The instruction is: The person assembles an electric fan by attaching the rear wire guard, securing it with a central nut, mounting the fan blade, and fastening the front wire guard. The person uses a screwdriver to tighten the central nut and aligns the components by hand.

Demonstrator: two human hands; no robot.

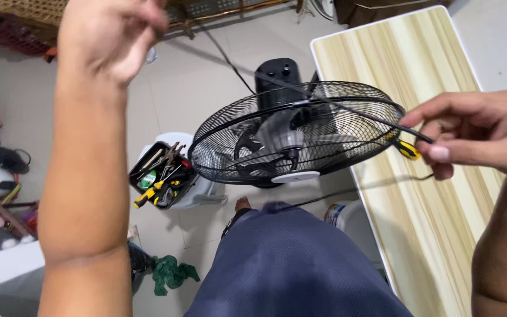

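Note:
A black cable (347, 108) stretches taut across the view above a black wire-grille fan (294, 132). My left hand (112, 32), raised high at the upper left, pinches one end of it. My right hand (476, 135) at the right edge pinches the other end between thumb and fingers, over the striped table. The fan stands on the floor with its grille tilted up, grey blades and hub visible inside. A yellow-and-black screwdriver handle (407, 149) lies on the table just beside my right fingers.
A long wood-striped table (418, 223) with a white rim runs along the right. A toolbox (162, 176) full of hand tools sits left of the fan. A green rag (171, 273) lies on the tiled floor. My blue-clad knee (289, 264) fills the bottom centre. Clutter lines the left edge.

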